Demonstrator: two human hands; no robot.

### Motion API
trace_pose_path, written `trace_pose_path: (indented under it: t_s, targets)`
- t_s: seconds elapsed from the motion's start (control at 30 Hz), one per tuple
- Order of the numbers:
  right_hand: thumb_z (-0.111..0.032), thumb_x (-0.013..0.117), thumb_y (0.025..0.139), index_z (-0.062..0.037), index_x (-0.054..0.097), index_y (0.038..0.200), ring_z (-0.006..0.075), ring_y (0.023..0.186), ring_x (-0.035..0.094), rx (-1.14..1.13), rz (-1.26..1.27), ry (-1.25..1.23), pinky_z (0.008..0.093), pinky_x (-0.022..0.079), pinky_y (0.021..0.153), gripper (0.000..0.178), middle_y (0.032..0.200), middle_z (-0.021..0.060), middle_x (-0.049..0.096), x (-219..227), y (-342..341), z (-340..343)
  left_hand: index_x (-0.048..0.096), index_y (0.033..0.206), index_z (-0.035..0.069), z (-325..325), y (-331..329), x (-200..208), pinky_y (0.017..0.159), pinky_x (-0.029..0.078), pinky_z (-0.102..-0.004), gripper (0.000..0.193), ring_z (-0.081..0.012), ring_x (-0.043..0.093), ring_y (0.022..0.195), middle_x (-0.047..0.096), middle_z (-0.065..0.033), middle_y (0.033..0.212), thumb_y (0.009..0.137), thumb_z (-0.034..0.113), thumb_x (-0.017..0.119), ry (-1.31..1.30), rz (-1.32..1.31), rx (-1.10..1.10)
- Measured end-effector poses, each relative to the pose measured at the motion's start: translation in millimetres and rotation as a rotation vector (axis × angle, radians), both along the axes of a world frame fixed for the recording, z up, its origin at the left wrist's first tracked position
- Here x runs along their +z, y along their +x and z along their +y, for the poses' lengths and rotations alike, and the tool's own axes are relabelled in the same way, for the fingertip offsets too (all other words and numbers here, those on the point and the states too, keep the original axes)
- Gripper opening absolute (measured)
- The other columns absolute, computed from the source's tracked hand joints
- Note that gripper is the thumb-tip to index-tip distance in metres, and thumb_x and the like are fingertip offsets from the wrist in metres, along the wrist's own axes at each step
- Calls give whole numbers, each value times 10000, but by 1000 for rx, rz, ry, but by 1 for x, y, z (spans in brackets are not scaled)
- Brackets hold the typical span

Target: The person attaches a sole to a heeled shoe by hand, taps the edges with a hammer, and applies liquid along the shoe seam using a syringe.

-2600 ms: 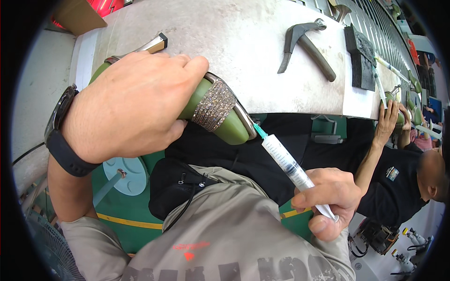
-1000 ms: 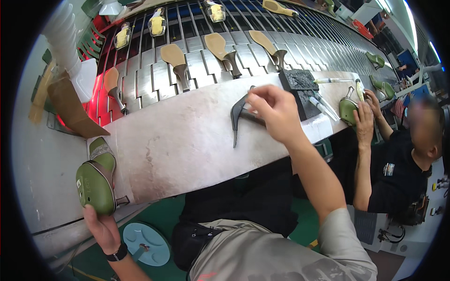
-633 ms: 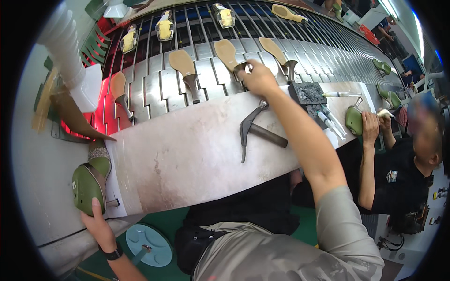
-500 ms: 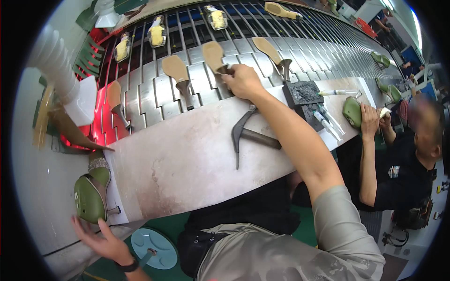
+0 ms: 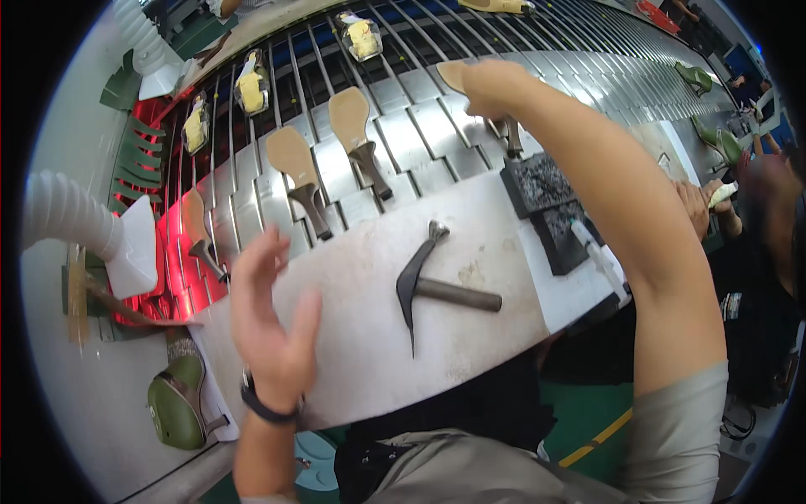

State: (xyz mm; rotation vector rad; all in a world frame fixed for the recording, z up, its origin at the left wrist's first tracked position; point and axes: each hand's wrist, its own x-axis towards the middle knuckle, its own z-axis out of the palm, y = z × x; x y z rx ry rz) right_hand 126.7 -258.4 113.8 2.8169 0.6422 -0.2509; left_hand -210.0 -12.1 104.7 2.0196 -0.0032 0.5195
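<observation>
My right hand [image 5: 497, 88] reaches to the conveyor, its fingers curled over the middle of a tan high-heel shoe sole [image 5: 451, 76]. The hand covers most of that sole; its toe end and brown heel show. My left hand [image 5: 275, 315], blurred, is raised over the near left of the worktable with fingers apart and nothing in them. Two more tan soles with brown heels, a left one [image 5: 292, 158] and a middle one [image 5: 348, 118], lie on the metal slats. A shoemaker's hammer [image 5: 457, 294] rests on the worktable [image 5: 361, 361].
A green heeled shoe [image 5: 178, 403] lies at the table's left end, below white ducts [image 5: 134, 256]. Black blocks [image 5: 546, 185] and a syringe [image 5: 600, 256] are at right, beside a co-worker's hands [image 5: 695, 206]. Shoe lasts [image 5: 252, 88] sit on the far rollers.
My right hand has gone from the middle sole's heel to the sole on its right. My left hand has moved from beside the green shoe up over the table. The view has shifted.
</observation>
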Motion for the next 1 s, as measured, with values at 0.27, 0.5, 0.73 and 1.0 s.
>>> trace_pose_path:
  t_s: [0.27,0.5,0.73,1.0]
  targets:
    - [-377,852,777,-104,816,949,252,884,770,59,142,-102,373,604,797,325,950,92,793,-34,10,-10,452,1413,-97,40,393,-62,1049,509,-457,975,-437,632,1240,611,-349,1335,770,502,874,481,206,262]
    - [-182,712,904,-121,810,1056,243,989,769,141,122,-99,378,610,775,191,1054,74,798,-53,27,-20,298,1532,-2,12,536,-112,1086,482,-531,1126,-503,557,1298,470,-356,1459,723,501,898,444,415,607]
    - [-144,733,849,-66,778,1028,315,955,766,-3,94,229,420,615,794,201,1033,145,781,-10,13,-33,565,1337,-48,83,473,-67,704,557,-322,749,-207,687,857,699,-127,1027,732,323,806,-68,392,228]
    - [-102,646,845,51,732,935,433,940,729,-26,-29,990,473,586,817,197,968,294,733,61,-137,26,530,1399,-23,84,136,0,781,545,-274,602,-162,654,868,665,-56,1071,846,88,740,-290,36,173]
